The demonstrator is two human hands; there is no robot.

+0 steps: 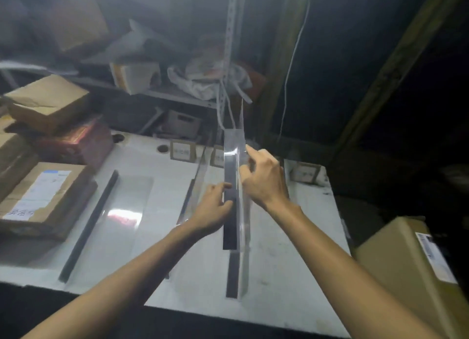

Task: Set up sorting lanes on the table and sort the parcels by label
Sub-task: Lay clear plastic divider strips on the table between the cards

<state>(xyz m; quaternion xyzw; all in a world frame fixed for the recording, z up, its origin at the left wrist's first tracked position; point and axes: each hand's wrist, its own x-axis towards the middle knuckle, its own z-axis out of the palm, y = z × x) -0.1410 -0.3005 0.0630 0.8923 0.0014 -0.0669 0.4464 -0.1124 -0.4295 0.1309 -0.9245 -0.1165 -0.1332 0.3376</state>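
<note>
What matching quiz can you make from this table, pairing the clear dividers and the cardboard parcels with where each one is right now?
Things
1. clear acrylic divider with black base strip
2. clear acrylic sheet beside a long black strip
3. brown cardboard parcel with white label
4. tan cardboard box with barcode label

Places
A. off the table, to the right
B. lying flat on the white table
C. held on edge by the left hand and right hand
D. at the table's left edge, label facing up

Pairs: 1-C, 2-B, 3-D, 4-A
</note>
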